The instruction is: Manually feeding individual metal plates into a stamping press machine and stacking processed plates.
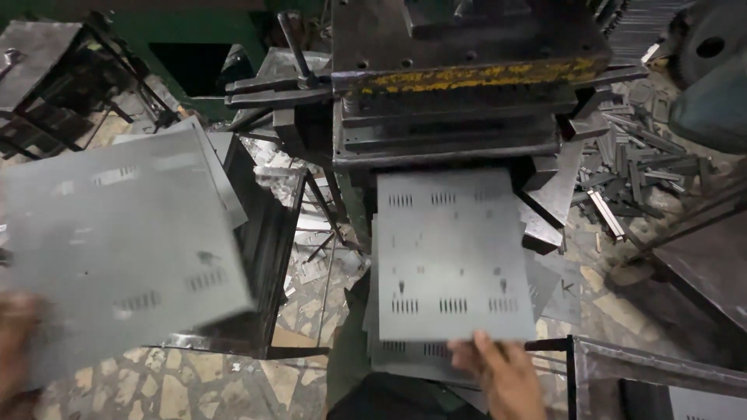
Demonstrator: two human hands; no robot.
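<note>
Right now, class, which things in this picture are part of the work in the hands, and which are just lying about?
In hand:
- left hand holding a blurred slotted metal sheet
- right hand on the top sheet of a stack at the press

Lying about:
- metal offcuts on the floor, right
- dark metal frame
- stand, upper left

Left hand [17, 342] gripping blurred sheet [117, 233]; right hand [502, 377] on slotted sheet [451, 257] under press [459, 85].

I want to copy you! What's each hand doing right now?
Left hand: blurred, holding the grey punched sheet.
Right hand: fingers on the top sheet of the stack; grip cannot be told.
</note>
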